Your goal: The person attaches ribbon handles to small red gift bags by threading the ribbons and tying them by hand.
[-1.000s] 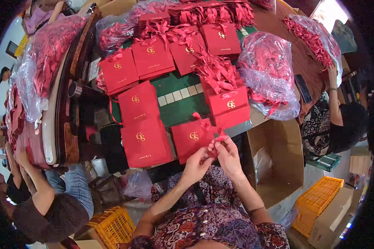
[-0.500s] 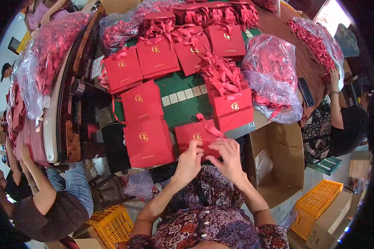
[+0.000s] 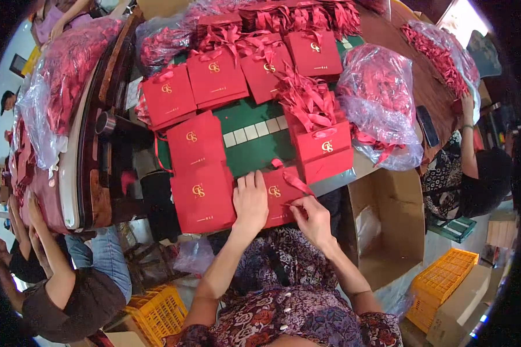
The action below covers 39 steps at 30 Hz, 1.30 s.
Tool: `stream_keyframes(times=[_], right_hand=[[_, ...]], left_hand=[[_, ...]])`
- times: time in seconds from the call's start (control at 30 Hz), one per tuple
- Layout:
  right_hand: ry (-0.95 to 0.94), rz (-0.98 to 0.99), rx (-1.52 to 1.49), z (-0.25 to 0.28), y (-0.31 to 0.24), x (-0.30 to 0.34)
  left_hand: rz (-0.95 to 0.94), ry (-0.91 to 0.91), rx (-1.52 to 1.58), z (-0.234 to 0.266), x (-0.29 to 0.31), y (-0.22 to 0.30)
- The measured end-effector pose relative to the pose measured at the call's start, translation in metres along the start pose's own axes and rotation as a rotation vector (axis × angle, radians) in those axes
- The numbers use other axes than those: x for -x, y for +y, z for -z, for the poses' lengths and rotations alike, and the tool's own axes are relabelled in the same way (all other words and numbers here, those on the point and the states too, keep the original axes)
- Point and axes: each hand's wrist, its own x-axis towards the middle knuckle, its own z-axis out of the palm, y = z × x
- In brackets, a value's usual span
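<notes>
Left hand (image 3: 250, 202), in the head view, lies flat over the left side of a red bag (image 3: 282, 207) at the near edge of the green tabletop (image 3: 255, 156), while the right hand (image 3: 314, 218), apart from it, curls beside the ribbon (image 3: 297, 183) at the bag's right edge; whether it pinches anything, I cannot tell. Emblem (image 3: 274, 191) upward, the bag points its top away, slightly tilted, covered edges leaving the long axis unclear. Half a second earlier, both hands hovered closer together, right fingers spread.
</notes>
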Motion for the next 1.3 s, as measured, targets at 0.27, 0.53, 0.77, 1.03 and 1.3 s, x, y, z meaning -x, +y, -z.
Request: stream_keyframes(times=[0.27,0.53,0.77,1.03,1.3], right_hand=[[-0.020,-0.084,-0.070,-0.004,-0.003,0.001],[0.043,-0.045,-0.084,-0.029,-0.002,-0.007],[0.067,-0.082,-0.091,-0.035,0.002,-0.004],[-0.011,-0.054,-0.072,-0.033,-0.002,0.001],[0.009,-0.123,-0.133,-0.035,-0.009,0.003]], left_hand=[[-0.084,-0.011,0.196,-0.001,0.014,0.010],[-0.134,0.042,0.266,0.001,0.023,0.006],[-0.109,0.042,0.329,-0.002,0.024,0.002],[-0.105,0.022,0.444,0.000,0.021,0.000],[-0.103,0.004,0.522,0.005,0.022,0.001]])
